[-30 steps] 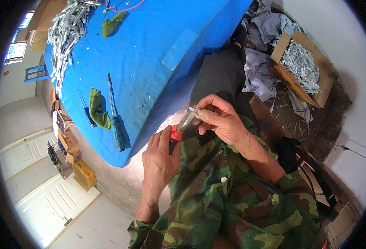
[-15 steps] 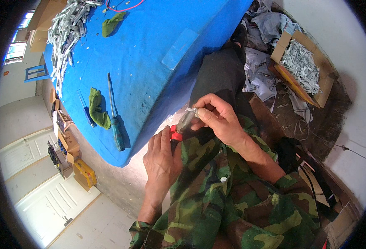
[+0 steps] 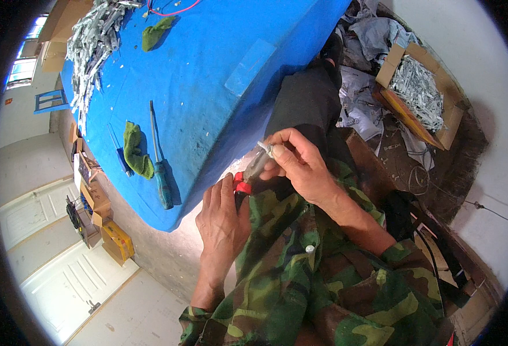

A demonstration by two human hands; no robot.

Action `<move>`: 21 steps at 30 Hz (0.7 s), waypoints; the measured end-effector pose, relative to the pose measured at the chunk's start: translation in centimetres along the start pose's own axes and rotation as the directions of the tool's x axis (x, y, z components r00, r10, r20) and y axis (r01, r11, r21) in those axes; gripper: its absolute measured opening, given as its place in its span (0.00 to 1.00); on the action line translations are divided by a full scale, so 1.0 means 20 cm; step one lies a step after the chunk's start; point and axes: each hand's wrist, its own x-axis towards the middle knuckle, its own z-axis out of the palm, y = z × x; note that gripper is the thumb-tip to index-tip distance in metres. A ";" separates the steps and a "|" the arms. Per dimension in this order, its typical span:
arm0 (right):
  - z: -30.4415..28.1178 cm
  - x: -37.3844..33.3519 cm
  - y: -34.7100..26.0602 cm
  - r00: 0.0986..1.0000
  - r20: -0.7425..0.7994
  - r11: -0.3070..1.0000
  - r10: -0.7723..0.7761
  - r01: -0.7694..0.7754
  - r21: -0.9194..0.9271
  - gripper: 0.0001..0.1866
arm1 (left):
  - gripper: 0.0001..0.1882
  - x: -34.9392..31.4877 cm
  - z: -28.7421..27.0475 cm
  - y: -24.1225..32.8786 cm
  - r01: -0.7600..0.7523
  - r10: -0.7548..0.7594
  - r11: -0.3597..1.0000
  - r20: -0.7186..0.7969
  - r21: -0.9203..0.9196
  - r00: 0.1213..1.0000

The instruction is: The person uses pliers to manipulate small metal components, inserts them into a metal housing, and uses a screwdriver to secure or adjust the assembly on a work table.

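My left hand [image 3: 222, 216] is closed round the red handles of a pair of pliers [image 3: 255, 167], whose grey jaws point up and to the right. Between the thumb and forefinger of my right hand [image 3: 307, 173] is a small whitish metal piece [image 3: 264, 146]. The piece is at the tip of the pliers; blur hides whether the jaws grip it. Both hands are close together in front of my camouflage jacket [image 3: 277, 248], off the near edge of the blue-covered table [image 3: 208, 69].
On the table lie a screwdriver [image 3: 162, 179], a thinner screwdriver [image 3: 122, 160], green cloth pieces [image 3: 133, 147] and a heap of silvery strips [image 3: 95, 52]. A cardboard box [image 3: 451, 115] holding similar strips stands at right, near crumpled plastic bags [image 3: 375, 37]. A yellow box [image 3: 117, 242] is on the floor at left.
The whitish piece has tilted and shifted slightly upward in my right fingers. The pliers' jaws have turned a little and are blurred. My left hand has barely moved.
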 end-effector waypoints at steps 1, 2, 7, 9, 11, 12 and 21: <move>0.00 0.00 0.00 1.000 0.005 1.000 0.005 -0.005 -0.011 0.10 | 0.26 0.00 0.00 0.00 0.004 -0.004 1.000 -0.002 -0.007 1.000; 0.00 0.00 0.00 1.000 0.008 1.000 0.003 -0.003 -0.022 0.10 | 0.26 0.00 0.00 0.00 0.007 -0.007 1.000 -0.004 -0.013 1.000; 0.01 0.01 0.03 0.999 0.013 0.999 -0.043 0.043 -0.026 0.10 | 0.26 0.00 -0.01 -0.01 0.006 -0.006 0.999 -0.011 -0.047 1.000; 0.01 0.01 0.02 0.999 0.015 0.998 -0.050 0.050 -0.043 0.10 | 0.26 0.00 -0.01 0.00 0.008 -0.008 0.999 -0.001 -0.038 1.000; 0.01 0.01 0.02 0.998 0.019 0.997 -0.052 0.053 -0.047 0.10 | 0.26 0.00 -0.01 0.01 0.014 -0.014 1.000 0.003 -0.026 1.000; 0.02 0.01 0.03 0.998 0.021 0.998 -0.052 0.053 -0.044 0.09 | 0.26 0.00 -0.01 0.01 0.014 -0.014 1.000 0.004 -0.020 1.000; -0.01 0.01 0.01 0.995 0.085 0.995 -0.050 0.057 -0.082 0.09 | 0.30 0.02 0.00 -0.03 -0.081 0.081 0.997 0.142 -0.009 0.987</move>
